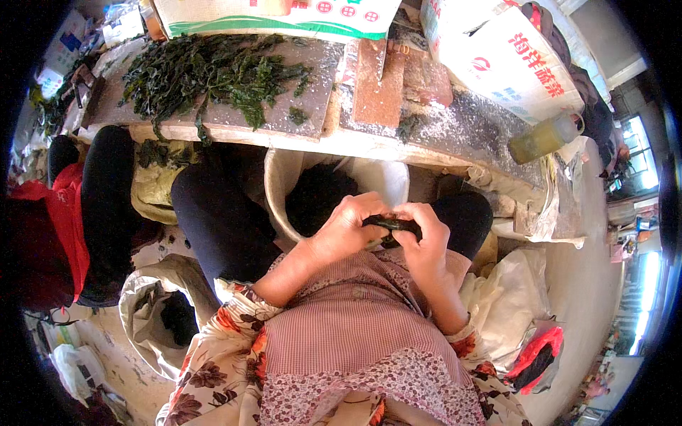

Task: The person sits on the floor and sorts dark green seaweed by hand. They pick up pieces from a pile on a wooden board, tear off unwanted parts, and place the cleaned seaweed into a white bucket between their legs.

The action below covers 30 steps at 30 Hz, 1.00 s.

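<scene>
A small dark bundle of seaweed (393,223) is pinched between my two hands, held above my lap. My left hand (349,217) grips one end of it. The fingers of my right hand (426,231) are closed around the other end. Just beyond my hands, between my knees, stands a white bucket (274,183). Dark seaweed (324,190) lies in the bucket, partly hidden by my left hand. A heap of wet green seaweed (213,77) is spread on the worktable (309,114), with strands hanging over its front edge.
A wooden block (373,101) and a blade (381,61) lie on the table, near white grains. A bottle of yellowish liquid (544,138) leans by a printed cardboard box (511,64). An open sack (130,298) stands at left, beside a person's dark-clad leg (106,213). Pale sacking (511,287) lies at right.
</scene>
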### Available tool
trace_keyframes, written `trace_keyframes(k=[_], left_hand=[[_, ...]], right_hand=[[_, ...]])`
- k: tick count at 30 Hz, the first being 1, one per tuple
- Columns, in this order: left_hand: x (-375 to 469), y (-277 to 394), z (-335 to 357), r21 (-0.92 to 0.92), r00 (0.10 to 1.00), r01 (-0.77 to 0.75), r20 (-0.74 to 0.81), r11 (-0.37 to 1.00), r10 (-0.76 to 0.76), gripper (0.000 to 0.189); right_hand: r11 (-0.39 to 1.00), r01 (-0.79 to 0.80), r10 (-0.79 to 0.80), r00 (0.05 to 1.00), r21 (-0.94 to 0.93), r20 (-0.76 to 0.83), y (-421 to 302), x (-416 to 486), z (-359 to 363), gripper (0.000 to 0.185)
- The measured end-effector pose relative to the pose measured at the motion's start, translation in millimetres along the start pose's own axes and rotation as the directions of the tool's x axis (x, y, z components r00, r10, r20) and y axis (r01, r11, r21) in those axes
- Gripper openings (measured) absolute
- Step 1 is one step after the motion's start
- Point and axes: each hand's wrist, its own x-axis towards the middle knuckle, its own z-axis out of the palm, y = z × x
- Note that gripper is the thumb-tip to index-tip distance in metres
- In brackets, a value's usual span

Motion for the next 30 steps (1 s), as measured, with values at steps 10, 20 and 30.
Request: trace_keyframes(k=[10,20,30], left_hand=[[-17,-28,8,-0.874,0.941,0.286,0.179,0.392,-0.287,0.026],[-16,-29,8,-0.901,0.936,0.284,0.187,0.327,-0.297,0.035],[-12,-2,-19,-0.802,0.944,0.327,0.252,0.499,-0.213,0.035]], right_hand=[[0.988,0.02,-0.023,1.0,0.152,0.016,13,10,-3,0.035],[0.986,-0.048,0.041,0.998,0.163,0.045,-2,-3,-6,0.042],[-0.051,-0.394,0.309,0.867,0.918,0.39,20,-5,7,0.043]])
